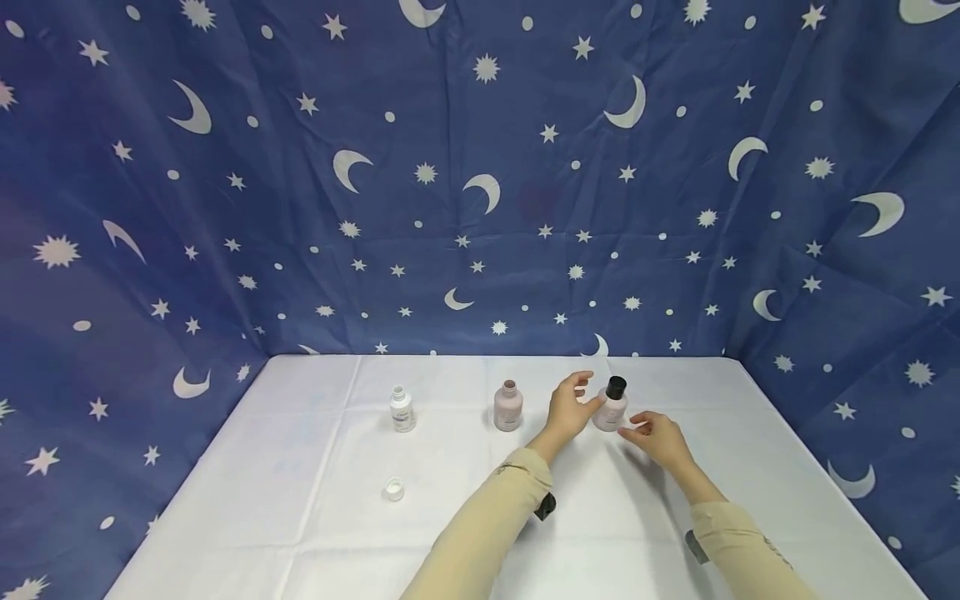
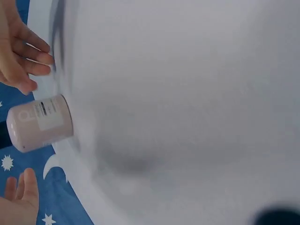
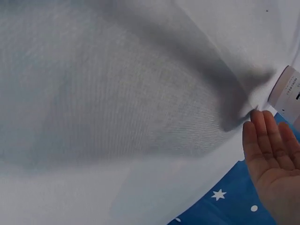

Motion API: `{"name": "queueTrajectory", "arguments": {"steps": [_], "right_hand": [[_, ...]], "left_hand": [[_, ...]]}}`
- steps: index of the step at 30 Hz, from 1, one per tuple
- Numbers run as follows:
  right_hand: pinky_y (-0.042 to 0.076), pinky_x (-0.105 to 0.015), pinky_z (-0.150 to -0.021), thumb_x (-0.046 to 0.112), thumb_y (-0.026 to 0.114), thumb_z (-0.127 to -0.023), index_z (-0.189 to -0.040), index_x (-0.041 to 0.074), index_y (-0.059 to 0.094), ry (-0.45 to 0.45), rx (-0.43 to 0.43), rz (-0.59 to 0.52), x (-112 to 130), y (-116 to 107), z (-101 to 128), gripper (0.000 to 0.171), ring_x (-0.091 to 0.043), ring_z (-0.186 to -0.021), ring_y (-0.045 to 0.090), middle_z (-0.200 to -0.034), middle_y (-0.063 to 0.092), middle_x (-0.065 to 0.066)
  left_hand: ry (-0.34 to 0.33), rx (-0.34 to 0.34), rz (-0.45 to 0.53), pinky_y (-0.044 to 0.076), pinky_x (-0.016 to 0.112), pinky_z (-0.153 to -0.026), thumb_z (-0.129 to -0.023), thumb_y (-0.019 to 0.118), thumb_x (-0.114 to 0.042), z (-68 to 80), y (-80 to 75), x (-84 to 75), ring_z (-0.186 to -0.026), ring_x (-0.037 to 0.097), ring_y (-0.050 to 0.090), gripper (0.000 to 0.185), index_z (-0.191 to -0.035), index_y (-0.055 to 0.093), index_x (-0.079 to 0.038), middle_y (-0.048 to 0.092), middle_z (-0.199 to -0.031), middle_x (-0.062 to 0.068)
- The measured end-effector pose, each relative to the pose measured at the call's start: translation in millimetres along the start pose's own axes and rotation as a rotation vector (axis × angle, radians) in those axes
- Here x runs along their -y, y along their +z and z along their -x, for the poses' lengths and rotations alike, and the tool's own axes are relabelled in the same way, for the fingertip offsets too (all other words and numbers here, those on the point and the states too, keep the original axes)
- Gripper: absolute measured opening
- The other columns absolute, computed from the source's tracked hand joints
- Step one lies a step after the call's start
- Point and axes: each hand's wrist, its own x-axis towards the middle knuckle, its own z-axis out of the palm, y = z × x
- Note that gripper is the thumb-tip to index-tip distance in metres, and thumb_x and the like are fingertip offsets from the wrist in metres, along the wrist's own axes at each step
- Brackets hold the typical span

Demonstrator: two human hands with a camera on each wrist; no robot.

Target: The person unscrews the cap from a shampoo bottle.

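Note:
A pale pink bottle with a black cap point(image 1: 612, 408) stands upright at the right of the table, between my two hands. On its left side is my left hand point(image 1: 570, 407), fingers spread and loosely bent, the thumb tip right at the bottle. My right hand point(image 1: 658, 439) is to its right, with relaxed fingers close to the base. In the left wrist view, the labelled bottle point(image 2: 42, 123) has the left hand point(image 2: 21, 199) on one side and the right hand point(image 2: 23, 54) on the other. The right wrist view shows the right palm point(image 3: 274, 161) beside the bottle point(image 3: 288, 96), holding nothing.
Left of my left hand stands an uncapped pinkish bottle point(image 1: 507, 407). Farther left is a small white bottle point(image 1: 402, 410), also uncapped, with a white cap point(image 1: 393, 489) lying nearer me. A white cloth covers the table point(image 1: 337, 533); a blue star-patterned curtain point(image 1: 480, 183) surrounds it.

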Motion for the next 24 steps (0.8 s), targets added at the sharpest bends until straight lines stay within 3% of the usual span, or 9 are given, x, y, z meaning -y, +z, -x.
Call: {"name": "queueTrajectory", "arguments": {"steps": [4,8,11,15,24], "right_hand": [[0.054,-0.048,-0.079,0.017,0.07,-0.083,-0.115,-0.017,0.053,0.022,-0.019,-0.012,-2.2,5.7,-4.0,0.049,-0.043,-0.092,0.064,-0.1,0.064,-0.033],[0.046,-0.056,-0.094,0.016,0.073,-0.081,-0.136,-0.015,0.029,0.033,-0.007,-0.057,2.3,9.2,-11.6,0.077,-0.052,-0.112,0.052,-0.122,0.051,-0.039],[0.042,-0.057,-0.099,0.015,0.075,-0.079,-0.142,-0.013,0.018,0.033,0.009,-0.101,7.1,11.0,-17.4,0.089,-0.055,-0.118,0.045,-0.13,0.042,-0.042],[0.043,-0.053,-0.101,0.005,0.071,-0.079,-0.139,-0.016,0.022,0.019,0.026,-0.18,10.8,14.0,-23.4,0.08,-0.055,-0.119,0.045,-0.132,0.038,-0.043],[0.048,-0.048,-0.096,0.0,0.063,-0.081,-0.129,-0.02,0.036,0.048,-0.025,-0.222,11.7,19.5,-25.6,0.058,-0.052,-0.115,0.05,-0.125,0.045,-0.044]], "left_hand": [[0.052,0.07,-0.022,0.047,0.042,-0.1,-0.089,0.062,-0.008,-1.2,4.3,-2.5,-0.123,0.039,0.051,0.049,-0.135,0.048,-0.002,0.051,-0.135,0.023],[0.103,0.157,-0.06,0.041,0.039,-0.107,-0.091,0.058,-0.003,-6.0,4.9,-7.0,-0.137,0.032,0.035,0.058,-0.145,0.036,-0.007,0.036,-0.148,0.02],[0.09,0.229,-0.077,0.036,0.036,-0.111,-0.092,0.056,-0.001,-8.6,6.2,-9.4,-0.14,0.032,0.03,0.061,-0.147,0.031,-0.008,0.028,-0.151,0.021],[0.063,0.262,-0.102,0.033,0.032,-0.113,-0.092,0.055,0.0,-9.0,11.3,-9.9,-0.137,0.032,0.035,0.056,-0.144,0.036,-0.004,0.032,-0.149,0.023],[0.035,0.214,-0.107,0.038,0.029,-0.109,-0.089,0.054,0.005,-4.7,18.1,-8.9,-0.132,0.029,0.043,0.052,-0.14,0.041,0.002,0.043,-0.144,0.018]]}}
